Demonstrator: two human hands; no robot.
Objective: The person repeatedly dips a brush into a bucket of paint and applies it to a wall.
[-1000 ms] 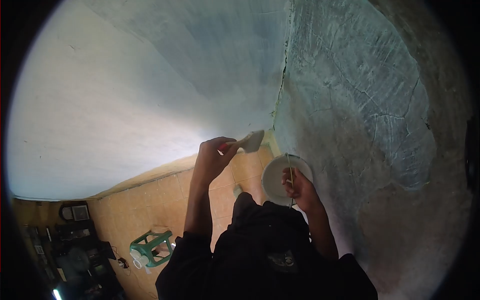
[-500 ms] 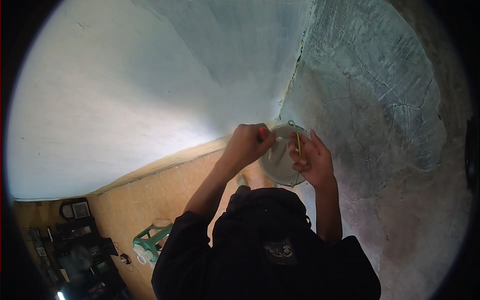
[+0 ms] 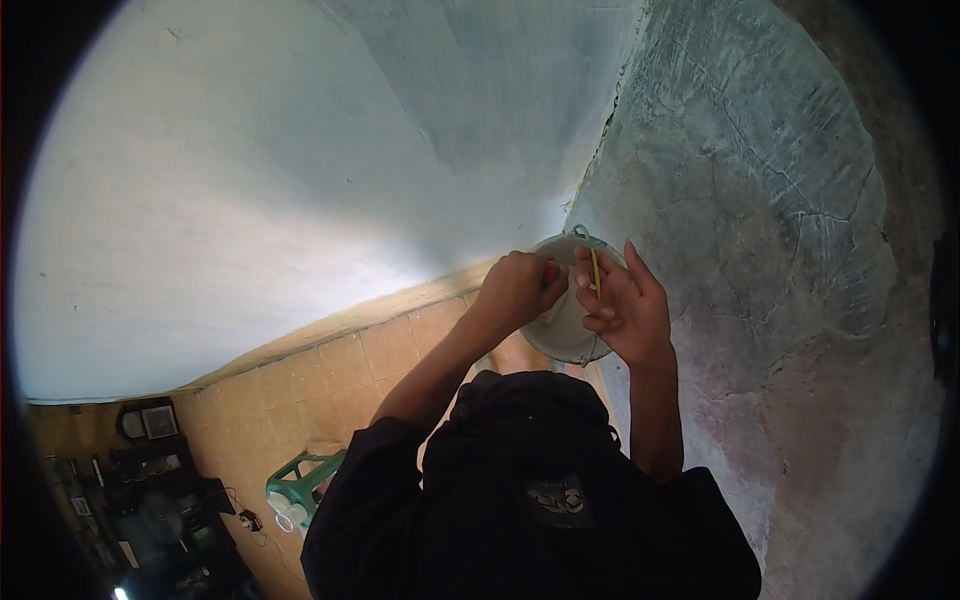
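Observation:
A round pale bucket [image 3: 560,335] sits on the floor by the wall corner, under both hands. My left hand [image 3: 527,287] is closed around a red object [image 3: 552,271], perhaps a handle, over the bucket's left side; what lies below it is unclear. My right hand [image 3: 622,307], palm up with the thumb and some fingers spread, has its curled fingers at the bucket's bail with a yellow grip [image 3: 597,274]. The bail runs across the bucket's right part.
A pale wall [image 3: 250,200] fills the upper left, and a cracked grey wall [image 3: 780,220] the right. On the tiled floor [image 3: 330,375] stands a green stool [image 3: 300,480] with a whitish item on it. Dark shelves [image 3: 165,490] hold objects at lower left.
My left hand has moved slightly right with the red object, closer to my right hand. The bucket appears slightly higher in view. My right hand keeps its place at the bail.

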